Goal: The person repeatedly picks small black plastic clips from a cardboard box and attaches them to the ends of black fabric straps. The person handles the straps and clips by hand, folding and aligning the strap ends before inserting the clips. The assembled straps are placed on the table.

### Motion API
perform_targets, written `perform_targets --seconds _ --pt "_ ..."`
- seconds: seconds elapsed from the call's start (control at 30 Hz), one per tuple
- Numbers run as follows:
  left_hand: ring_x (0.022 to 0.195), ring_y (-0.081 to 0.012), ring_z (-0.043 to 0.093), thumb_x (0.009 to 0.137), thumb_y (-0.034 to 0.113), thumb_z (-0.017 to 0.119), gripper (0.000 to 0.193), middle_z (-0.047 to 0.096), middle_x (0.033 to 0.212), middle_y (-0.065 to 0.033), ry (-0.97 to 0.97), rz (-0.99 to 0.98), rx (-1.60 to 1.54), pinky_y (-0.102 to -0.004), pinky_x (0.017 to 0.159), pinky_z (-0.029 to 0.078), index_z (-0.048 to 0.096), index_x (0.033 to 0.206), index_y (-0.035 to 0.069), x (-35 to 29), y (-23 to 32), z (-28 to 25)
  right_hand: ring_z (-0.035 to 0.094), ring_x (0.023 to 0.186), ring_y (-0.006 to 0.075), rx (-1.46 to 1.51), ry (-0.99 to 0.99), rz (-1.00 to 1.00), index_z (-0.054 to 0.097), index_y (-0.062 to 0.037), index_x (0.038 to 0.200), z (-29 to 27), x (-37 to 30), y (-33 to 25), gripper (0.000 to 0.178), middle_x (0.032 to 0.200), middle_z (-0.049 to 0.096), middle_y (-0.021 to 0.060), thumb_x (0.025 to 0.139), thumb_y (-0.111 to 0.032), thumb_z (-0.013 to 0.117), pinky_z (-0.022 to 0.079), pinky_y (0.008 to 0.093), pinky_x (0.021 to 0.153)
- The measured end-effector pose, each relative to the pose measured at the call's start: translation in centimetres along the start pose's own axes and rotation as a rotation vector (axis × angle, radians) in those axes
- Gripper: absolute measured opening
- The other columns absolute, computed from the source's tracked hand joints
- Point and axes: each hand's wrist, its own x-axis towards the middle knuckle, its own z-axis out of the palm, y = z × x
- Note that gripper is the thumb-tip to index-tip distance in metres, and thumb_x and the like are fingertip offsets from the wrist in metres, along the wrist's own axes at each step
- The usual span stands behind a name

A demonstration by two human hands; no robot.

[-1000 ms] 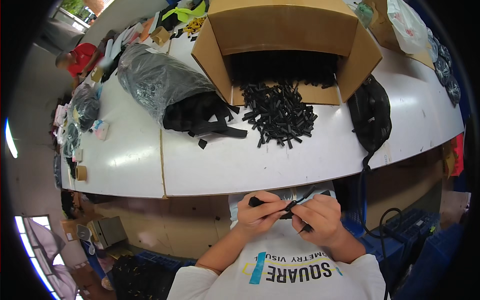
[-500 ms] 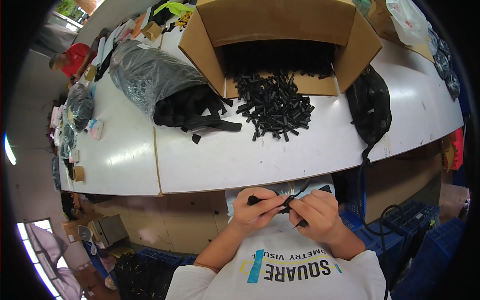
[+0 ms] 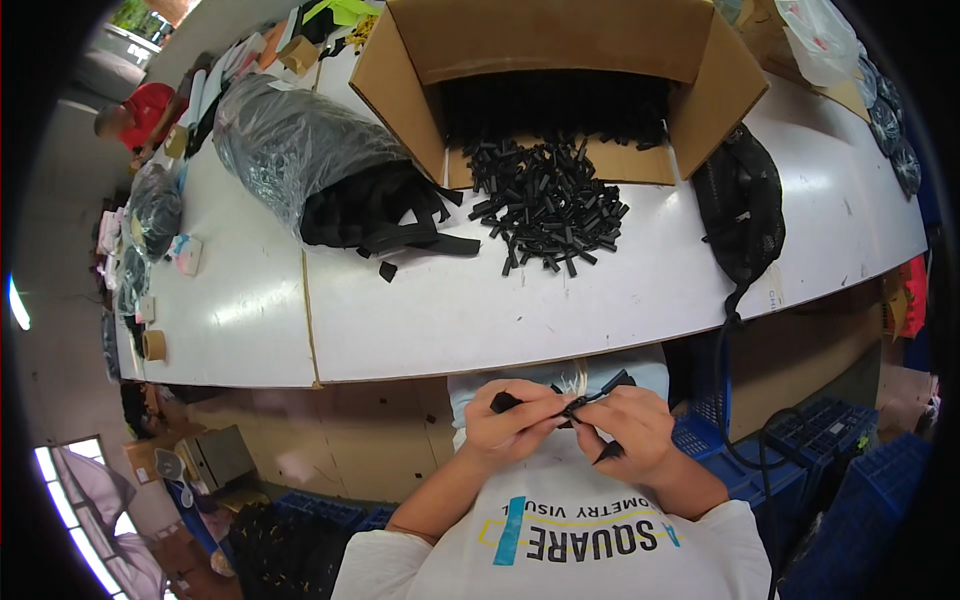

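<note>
Desk: the white desk (image 3: pixel 400 320) spans the far half of my view, and everything I track here except the hands, what they hold and the crates lies on it.
Cardboard box: the open box (image 3: pixel 560 40) stands far and central, its mouth toward me; inside I make out a dark mass of small black parts, too shadowed for me to judge how full it is.
Grey plastic bag: left of the box, the bag (image 3: pixel 290 150) lies with its open end toward the near right, black straps (image 3: pixel 370 205) sticking out of it.
Blue crates: near right, below desk level, the crates (image 3: pixel 820 440) show, but I can't read their contents.
Black mesh bag: right of the box, the bag (image 3: pixel 745 205) lies on the desk; I can't tell what it contains.
Black pile: short black parts (image 3: pixel 550 205) run from the box mouth onto the desk; whether they are finished or waiting, I can't tell.
Left hand: I see its grip (image 3: pixel 515 425) closed on the black piece (image 3: pixel 573 405), a dark end showing at its left.
Right hand: its grip (image 3: pixel 635 425) is closed on the same piece, dark ends showing on the far and near sides.
Black piece: it's between both hands, just off the desk's near edge; I judge this one mid-handling, not yet laid down.
Black scrap: one small scrap (image 3: pixel 387 271) lies alone, near the straps.
</note>
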Motion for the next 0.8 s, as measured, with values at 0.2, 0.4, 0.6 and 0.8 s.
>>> perform_targets --seconds 0.2,0.4,0.6,0.8 --pt "0.065 -0.0232 0.066 0.063 -0.01 0.067 0.028 0.068 0.083 -0.013 -0.108 -0.138 -0.079 -0.0272 0.057 0.053 0.066 0.088 0.001 -0.83 0.31 -0.01 0.051 0.046 0.0196 0.039 0.017 -0.016 0.059 -0.0003 0.087 0.11 -0.61 0.28 0.029 0.066 0.061 0.0087 0.062 0.004 0.072 0.038 0.0277 0.042" --pt "0.066 -0.0226 0.067 0.057 -0.016 0.053 0.032 0.069 0.079 -0.0155 -0.139 -0.115 -0.032 -0.0282 0.06 0.054 0.066 0.082 -0.002 -0.54 0.91 -0.1 0.049 0.046 0.0192 0.043 0.033 0.035 0.06 -0.0007 0.091 -0.16 -0.21 -0.71 0.031 0.068 0.062 0.0084 0.064 0.001 0.076 0.036 0.028 0.042" --pt "0.061 -0.0206 0.064 0.056 -0.015 0.053 0.031 0.068 0.077 -0.0151 -0.121 -0.104 -0.061 -0.0273 0.057 0.052 0.066 0.081 -0.002 -0.95 0.76 0.24 0.052 0.049 0.0158 0.036 0.02 -0.029 0.062 0.0023 0.097 -0.03 -0.69 -0.14 0.037 0.069 0.06 0.0069 0.063 0.002 0.077 0.038 0.0259 0.044" --pt "0.059 -0.0227 0.062 0.06 -0.013 0.064 0.031 0.067 0.081 -0.0111 -0.123 -0.111 -0.022 -0.0282 0.054 0.051 0.065 0.087 0.002 -0.52 1.07 0.12 0.048 0.045 0.0179 0.07 0.032 -0.013 0.06 -0.0002 0.093 0.19 -0.79 -0.01 0.033 0.066 0.062 0.0086 0.063 0.005 0.074 0.035 0.0273 0.042"
